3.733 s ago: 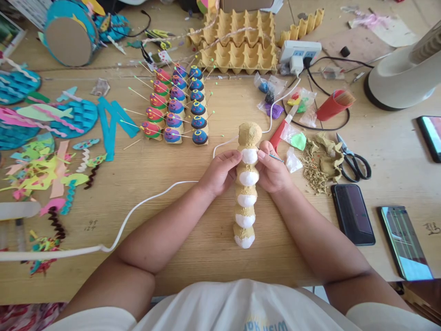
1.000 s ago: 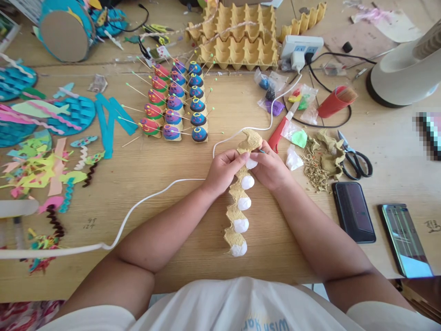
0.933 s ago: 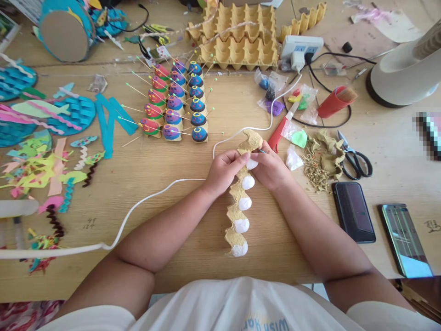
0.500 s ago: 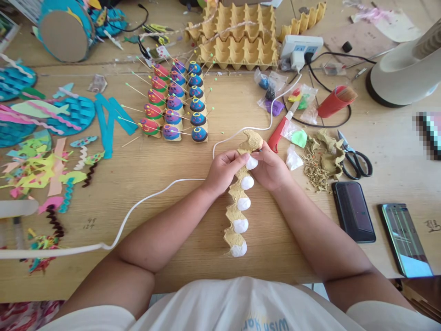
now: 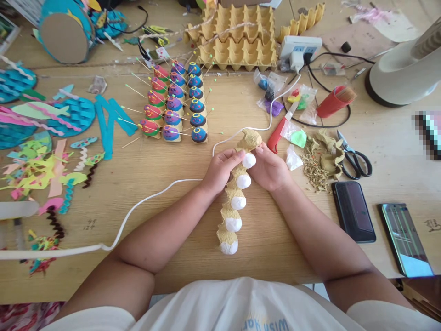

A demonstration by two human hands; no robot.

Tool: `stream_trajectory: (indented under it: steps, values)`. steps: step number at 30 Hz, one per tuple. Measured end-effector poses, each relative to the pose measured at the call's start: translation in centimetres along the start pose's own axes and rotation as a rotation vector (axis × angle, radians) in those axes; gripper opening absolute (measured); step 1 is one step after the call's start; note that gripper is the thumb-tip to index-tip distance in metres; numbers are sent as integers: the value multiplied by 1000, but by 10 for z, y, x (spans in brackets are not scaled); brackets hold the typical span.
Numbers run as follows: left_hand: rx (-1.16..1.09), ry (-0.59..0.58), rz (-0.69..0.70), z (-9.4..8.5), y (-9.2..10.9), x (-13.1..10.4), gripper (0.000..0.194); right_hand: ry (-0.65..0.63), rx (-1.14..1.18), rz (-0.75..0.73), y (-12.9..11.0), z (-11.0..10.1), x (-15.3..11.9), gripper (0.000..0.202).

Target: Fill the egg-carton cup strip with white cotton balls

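Note:
Between my hands is an egg carton strip (image 5: 235, 214), tan and bumpy, its lower end pointing toward my body. White clay (image 5: 238, 202) caps several of its bumps in a row down the right side; the far bump is bare. My left hand (image 5: 222, 170) grips the strip's left edge near the far end, thumb by the top white cap. My right hand (image 5: 270, 166) pinches the far end from the right, its fingertips partly hidden behind the strip.
Painted carton bumps with pins (image 5: 174, 105) stand beyond my left hand. Egg trays (image 5: 237, 41) lie at the back. To the right are a red-handled knife (image 5: 277, 133), scissors (image 5: 356, 161), dried scraps (image 5: 317, 165) and a phone (image 5: 353, 211). A white cable (image 5: 148, 198) crosses the left side.
The near end of the strip has swung left and turned slightly, so the white caps face up more. My left thumb has slid a little left off the top cap.

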State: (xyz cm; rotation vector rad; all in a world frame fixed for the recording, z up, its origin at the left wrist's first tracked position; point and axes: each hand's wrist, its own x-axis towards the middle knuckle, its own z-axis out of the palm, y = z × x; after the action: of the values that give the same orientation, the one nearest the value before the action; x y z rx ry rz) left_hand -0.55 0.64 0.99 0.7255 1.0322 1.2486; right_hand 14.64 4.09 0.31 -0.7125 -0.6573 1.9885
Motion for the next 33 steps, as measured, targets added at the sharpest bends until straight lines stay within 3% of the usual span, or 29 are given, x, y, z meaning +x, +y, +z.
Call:
stream_trajectory:
  steps: [16, 33]
  values:
    - [-10, -80, -80, -6, -3, 2, 63, 8, 4, 24, -1, 0, 1, 46]
    - [-126, -75, -133, 2, 5, 2, 60, 24, -43, -90, -1, 1, 0, 55]
